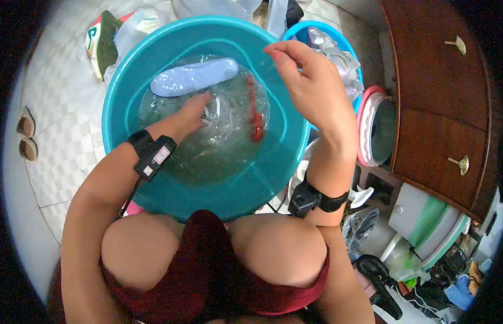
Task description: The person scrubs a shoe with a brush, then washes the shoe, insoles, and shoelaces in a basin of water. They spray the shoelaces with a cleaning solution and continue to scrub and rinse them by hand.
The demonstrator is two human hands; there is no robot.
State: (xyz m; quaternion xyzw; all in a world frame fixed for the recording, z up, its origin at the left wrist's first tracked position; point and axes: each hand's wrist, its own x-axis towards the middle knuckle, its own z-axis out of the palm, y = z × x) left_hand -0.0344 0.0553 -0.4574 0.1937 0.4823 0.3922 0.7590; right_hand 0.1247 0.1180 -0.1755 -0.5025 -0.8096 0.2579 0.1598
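A large teal basin [208, 201] holds water. A light blue insole [195, 77] floats near its far side. My left hand [194, 112] reaches into the water just below the insole, its fingertips beside white laces or strips [212, 110]; whether it grips them is hidden by the water and glare. To the right in the water lies a red brush-like object [257, 127]. My right hand [305, 73] is raised above the basin's right rim, thumb and fingertips brought together; anything between them is too small to make out.
A smaller blue basin [355, 51] with plastic-wrapped things stands at the upper right. Beside it are a pink-rimmed basin [365, 129] and a brown drawer cabinet [440, 97]. A green and white shoe [103, 46] lies upper left, sandals [27, 135] far left. Clutter fills the lower right.
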